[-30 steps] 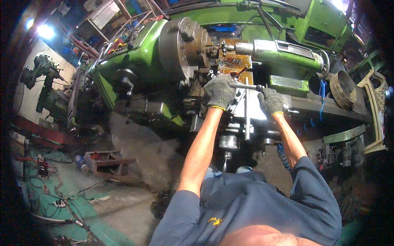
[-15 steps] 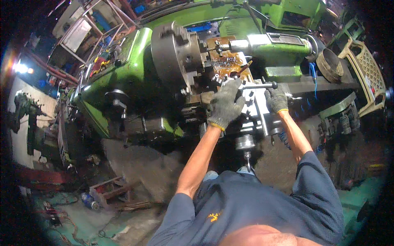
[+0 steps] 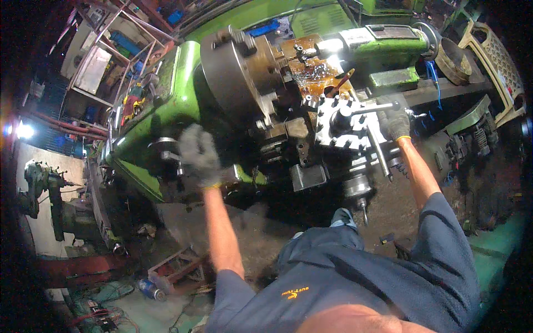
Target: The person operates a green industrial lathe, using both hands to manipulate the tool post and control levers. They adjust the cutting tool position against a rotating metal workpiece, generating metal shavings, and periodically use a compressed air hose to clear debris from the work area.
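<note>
My left hand, in a grey work glove with a yellow cuff, is raised beside a silver handwheel crank on the front of a green lathe headstock. Motion smears its fingers, and whether it touches the crank does not show. My right hand, gloved the same way, is curled over the small crank handle at the right end of the tool slide. Left of it sits the square tool post with several bolts. The post's long clamping lever reaches toward my right hand, its ball end just above the fingers.
A large chuck stands left of the tool post. Behind lies an oily brown tray area with chips and a brush. The green tailstock is at right, near a metal ring and a beige plastic chair.
My left hand has left the tool post and swung left to the headstock crank. The right hand stays at the slide's crank handle. The whole view has shifted slightly.
</note>
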